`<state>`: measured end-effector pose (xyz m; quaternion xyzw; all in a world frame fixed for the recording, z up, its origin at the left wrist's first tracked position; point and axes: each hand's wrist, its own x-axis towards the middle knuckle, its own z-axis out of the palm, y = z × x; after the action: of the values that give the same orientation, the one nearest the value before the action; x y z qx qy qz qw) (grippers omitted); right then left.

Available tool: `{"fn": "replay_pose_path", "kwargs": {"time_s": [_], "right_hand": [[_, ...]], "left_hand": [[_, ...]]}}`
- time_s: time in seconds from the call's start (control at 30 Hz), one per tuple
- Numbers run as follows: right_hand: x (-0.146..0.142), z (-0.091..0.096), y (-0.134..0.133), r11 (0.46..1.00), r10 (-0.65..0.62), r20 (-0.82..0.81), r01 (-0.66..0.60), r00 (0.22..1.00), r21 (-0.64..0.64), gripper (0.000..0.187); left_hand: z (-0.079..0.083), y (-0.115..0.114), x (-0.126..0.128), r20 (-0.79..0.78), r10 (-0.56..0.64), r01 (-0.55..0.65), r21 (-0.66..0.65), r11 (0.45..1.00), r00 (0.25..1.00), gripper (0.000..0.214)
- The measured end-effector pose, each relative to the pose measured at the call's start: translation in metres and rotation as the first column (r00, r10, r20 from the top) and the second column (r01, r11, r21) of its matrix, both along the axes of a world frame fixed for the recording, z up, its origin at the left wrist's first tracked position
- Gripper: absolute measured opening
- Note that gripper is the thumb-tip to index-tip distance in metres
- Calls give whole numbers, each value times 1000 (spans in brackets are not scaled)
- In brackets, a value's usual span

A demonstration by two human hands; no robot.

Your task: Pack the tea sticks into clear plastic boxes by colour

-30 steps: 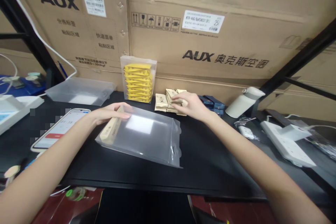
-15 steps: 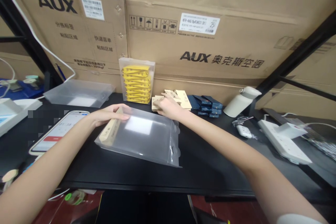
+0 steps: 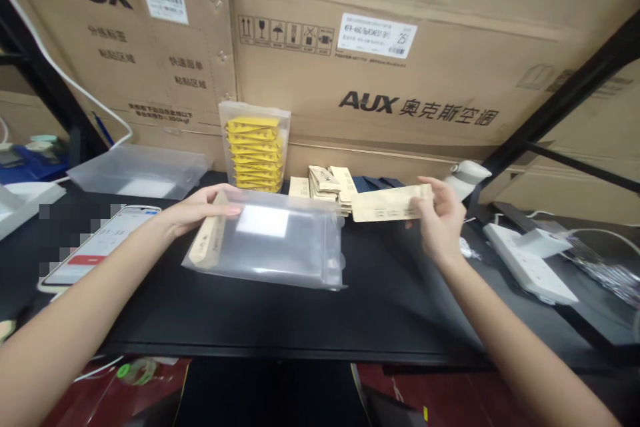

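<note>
My left hand (image 3: pixel 207 208) grips the closed end of a clear plastic bag (image 3: pixel 300 247), which carries a white label. Inside that end lies a beige paper packet (image 3: pixel 206 243), under my fingers. My right hand (image 3: pixel 440 217) pinches another beige packet (image 3: pixel 385 205) by its right end and holds it level, just beyond the bag's right-hand opening. Behind the bag sit stacked beige packets (image 3: pixel 326 180), with dark blue packets (image 3: pixel 377 184) partly hidden beside them. A clear bag of yellow packets (image 3: pixel 254 153) stands upright against the cardboard.
Large cardboard boxes (image 3: pixel 425 80) form the back wall. On the left lie another clear bag (image 3: pixel 140 170) and a phone (image 3: pixel 100 247). To the right are a white bottle (image 3: pixel 470 177), partly behind my hand, and a power strip (image 3: pixel 530 263). A black rack post slants at each side.
My right hand has lifted a beige packet from the stack and moved right with it. My left hand still holds the bag, whose right end has risen slightly.
</note>
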<state>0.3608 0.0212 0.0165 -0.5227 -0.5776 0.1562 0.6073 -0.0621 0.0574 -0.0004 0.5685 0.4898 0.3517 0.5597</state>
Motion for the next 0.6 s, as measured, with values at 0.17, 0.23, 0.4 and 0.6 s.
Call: {"fn": "replay_pose_path", "kwargs": {"time_s": [0.17,0.23,0.4,0.6], "right_hand": [[5,-18,-17,897,218,-269,-301,938,-322,44],[-7,-26,-25,821,315,-331,-430,890,-375,49],[-41,-30,-33,574,607,-356,-702,710,-422,41],[-104,-18,-24,391,879,-39,-768,474,-507,32]], "left_hand": [[1,-1,2,33,23,-24,0,1000,999,54],[0,-1,4,35,8,-9,11,1000,999,55],[-2,-6,15,17,-2,1,35,999,1000,55],[3,-22,40,17,-52,52,31,998,998,56]]}}
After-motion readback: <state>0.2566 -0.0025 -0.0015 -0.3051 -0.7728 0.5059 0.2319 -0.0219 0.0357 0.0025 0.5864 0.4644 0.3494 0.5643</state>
